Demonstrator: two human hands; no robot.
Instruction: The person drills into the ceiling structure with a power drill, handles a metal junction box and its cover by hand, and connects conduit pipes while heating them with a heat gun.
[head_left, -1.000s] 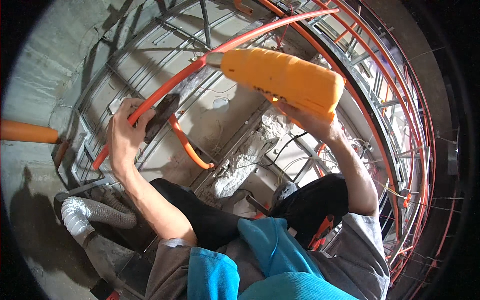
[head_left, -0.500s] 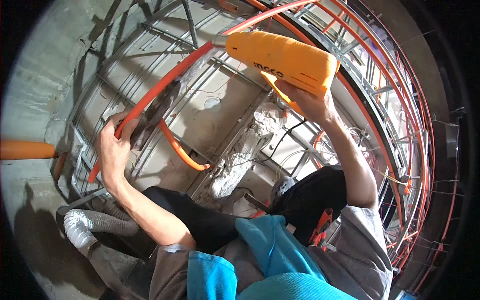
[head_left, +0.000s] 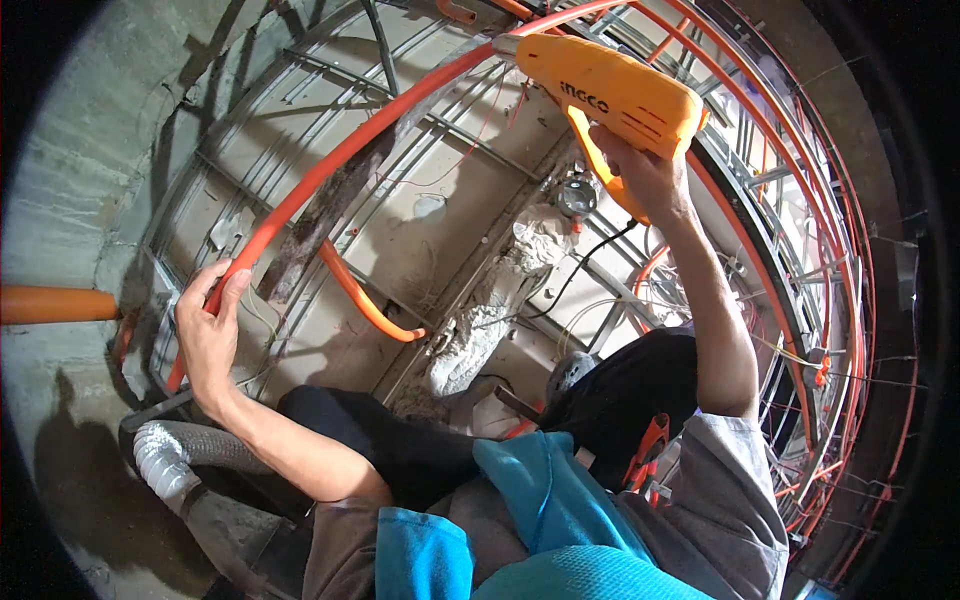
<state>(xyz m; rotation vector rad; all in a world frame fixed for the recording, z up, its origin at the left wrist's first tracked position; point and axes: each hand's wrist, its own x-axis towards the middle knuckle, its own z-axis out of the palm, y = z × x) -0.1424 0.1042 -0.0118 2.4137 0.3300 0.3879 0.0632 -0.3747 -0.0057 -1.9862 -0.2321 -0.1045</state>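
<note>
A long orange-red plastic pipe (head_left: 345, 150) curves across the upper left of the view. Near its lower end my left hand (head_left: 212, 330) grips it between thumb and fingers. My right hand (head_left: 645, 170) is wrapped round the handle of an orange heat gun (head_left: 610, 92), held up at the top centre. The gun's short metal nozzle points left, its tip at the pipe's upper stretch; whether they touch I cannot tell. A black cord (head_left: 580, 265) runs down from the handle. Beneath the pipe, a shorter bent orange pipe (head_left: 365, 295) comes up near the ceiling panels.
Metal framing bars (head_left: 490, 150) cross pale panels below. A rough plaster-covered ridge (head_left: 475, 340) runs through the middle. Bundled orange pipes (head_left: 780, 110) and wires line the right side. At left, a thick orange pipe (head_left: 60, 304) juts from the concrete wall, above a silver flexible duct (head_left: 165, 465).
The heat gun has moved right and slightly up, its nozzle following the pipe's upper stretch. My left hand has shifted left and down along with the pipe's lower end.
</note>
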